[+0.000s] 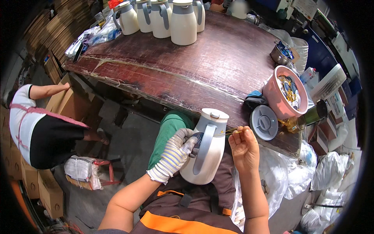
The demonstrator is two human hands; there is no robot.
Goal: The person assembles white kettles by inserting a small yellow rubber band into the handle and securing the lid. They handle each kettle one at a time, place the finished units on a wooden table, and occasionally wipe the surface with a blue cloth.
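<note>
A white vacuum jug with a grey collar and handle stands on my lap, its lid upward and tilted slightly. My left hand, in a striped knit glove, closes around it beside the handle. Under those gloved fingers a dark card-like tag partly shows against the jug. My bare right hand is just right of the jug's neck. Its fingertips pinch a thin yellow cord, stretched toward the top of the handle. Where the cord's other end goes is too small to tell.
Several similar jugs stand on the far side of the dark red table. Nearer right are a pink bucket of tags and a grey round lid. A person bends over a carton at left, by a stool.
</note>
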